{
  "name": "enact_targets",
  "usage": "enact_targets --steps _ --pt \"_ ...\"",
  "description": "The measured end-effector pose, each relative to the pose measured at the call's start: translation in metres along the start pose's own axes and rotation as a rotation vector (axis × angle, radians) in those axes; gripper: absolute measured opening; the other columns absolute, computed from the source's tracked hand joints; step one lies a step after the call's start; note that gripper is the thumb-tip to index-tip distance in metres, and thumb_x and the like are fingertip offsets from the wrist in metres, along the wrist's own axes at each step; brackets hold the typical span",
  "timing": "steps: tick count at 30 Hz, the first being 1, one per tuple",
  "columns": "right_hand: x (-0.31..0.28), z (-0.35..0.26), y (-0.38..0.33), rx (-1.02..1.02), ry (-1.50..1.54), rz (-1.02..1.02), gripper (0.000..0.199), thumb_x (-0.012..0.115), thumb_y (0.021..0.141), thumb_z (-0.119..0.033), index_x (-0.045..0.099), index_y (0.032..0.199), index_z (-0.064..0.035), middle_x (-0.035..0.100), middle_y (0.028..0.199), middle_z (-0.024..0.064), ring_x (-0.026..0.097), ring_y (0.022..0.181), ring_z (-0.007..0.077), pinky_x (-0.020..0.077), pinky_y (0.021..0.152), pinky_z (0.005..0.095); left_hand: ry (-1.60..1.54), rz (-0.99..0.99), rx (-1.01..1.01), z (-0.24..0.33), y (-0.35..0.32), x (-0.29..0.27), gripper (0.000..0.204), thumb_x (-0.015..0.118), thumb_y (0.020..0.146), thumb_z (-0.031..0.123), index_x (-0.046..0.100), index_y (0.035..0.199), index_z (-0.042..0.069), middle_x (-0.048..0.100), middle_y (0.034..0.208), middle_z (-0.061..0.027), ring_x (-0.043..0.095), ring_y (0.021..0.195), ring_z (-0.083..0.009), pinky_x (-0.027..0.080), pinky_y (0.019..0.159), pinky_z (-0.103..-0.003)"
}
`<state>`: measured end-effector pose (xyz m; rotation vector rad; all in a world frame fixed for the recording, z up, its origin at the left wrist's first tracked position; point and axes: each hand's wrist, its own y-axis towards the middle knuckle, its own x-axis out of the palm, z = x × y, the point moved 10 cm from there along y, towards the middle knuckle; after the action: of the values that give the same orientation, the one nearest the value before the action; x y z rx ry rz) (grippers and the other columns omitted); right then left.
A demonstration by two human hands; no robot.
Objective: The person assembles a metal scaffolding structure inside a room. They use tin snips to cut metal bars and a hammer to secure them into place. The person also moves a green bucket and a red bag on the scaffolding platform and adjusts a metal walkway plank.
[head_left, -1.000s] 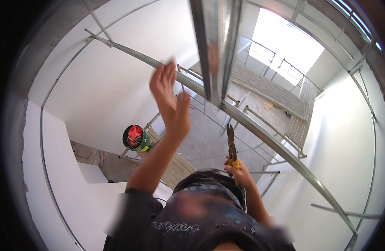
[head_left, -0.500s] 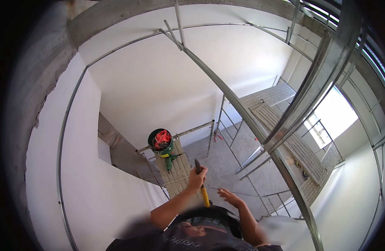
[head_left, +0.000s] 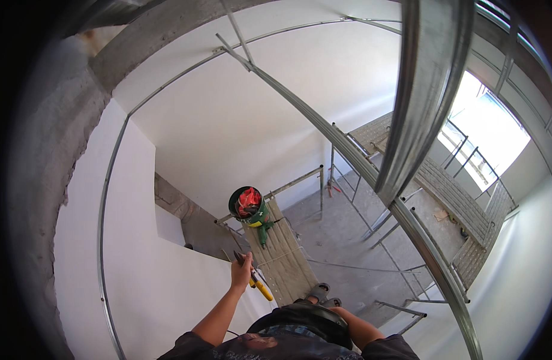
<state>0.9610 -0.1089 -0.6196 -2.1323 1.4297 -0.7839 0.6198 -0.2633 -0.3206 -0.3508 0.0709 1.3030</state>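
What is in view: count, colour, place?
snips: 1, dark and yellow, left grip
bucket: 1, green, on near platform
bucket contents: uncounted, mostly red, inside
drill: 1, green, beside bucket
near platform: 1, grey, lower centre
far platforms: several, grey, right
scaffold frames: several, grey, centre
metal profiles: several, silver, throughout
walls: several, white, around
window: 1, white, right
shoes: 2, grey, lower centre
left grip: 1, bare, around snips
right forearm: 1, bare, bottom; grip hidden

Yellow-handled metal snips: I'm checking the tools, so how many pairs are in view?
1: the yellow-handled metal snips are in the left hand. Others may be hidden inside the round green bucket.
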Motion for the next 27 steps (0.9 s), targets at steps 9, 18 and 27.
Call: enact_targets --steps 9,18,27 --pt "0.021 -0.004 0.023 -0.138 0.059 0.135 0.044 0.069 0.089 -0.034 0.067 0.122 -0.0046 0.071 0.116 0.0192 0.067 0.109 0.032 0.0488 0.095 0.0424 -0.083 -0.108 -0.035 -0.006 0.021 0.051 0.042 0.062 0.1 0.042 0.057 0.081 0.006 0.055 0.073 -0.0005 0.053 0.061 -0.0086 0.044 0.057 -0.026" --pt "-0.048 -0.027 -0.053 -0.055 -0.005 0.985 0.041 0.079 0.078 -0.031 0.07 0.109 -0.0051 0.074 0.098 0.0162 0.072 0.094 0.0301 0.0543 0.082 0.0388 0.209 -0.287 0.06 -0.073 0.06 0.182 0.057 0.063 0.097 0.05 0.058 0.074 -0.002 0.061 0.067 -0.0089 0.06 0.061 -0.0182 0.047 0.059 -0.036" --pt "-0.073 -0.045 -0.198 -0.115 0.109 1.757 0.032 0.081 0.074 -0.019 0.068 0.1 -0.0066 0.071 0.096 0.0137 0.07 0.091 0.0307 0.0558 0.079 0.0404 0.524 -1.052 0.163 -0.233 0.017 0.331 0.041 0.075 0.087 0.046 0.071 0.1 0.008 0.072 0.092 -0.0113 0.069 0.089 -0.0246 0.052 0.081 -0.04"
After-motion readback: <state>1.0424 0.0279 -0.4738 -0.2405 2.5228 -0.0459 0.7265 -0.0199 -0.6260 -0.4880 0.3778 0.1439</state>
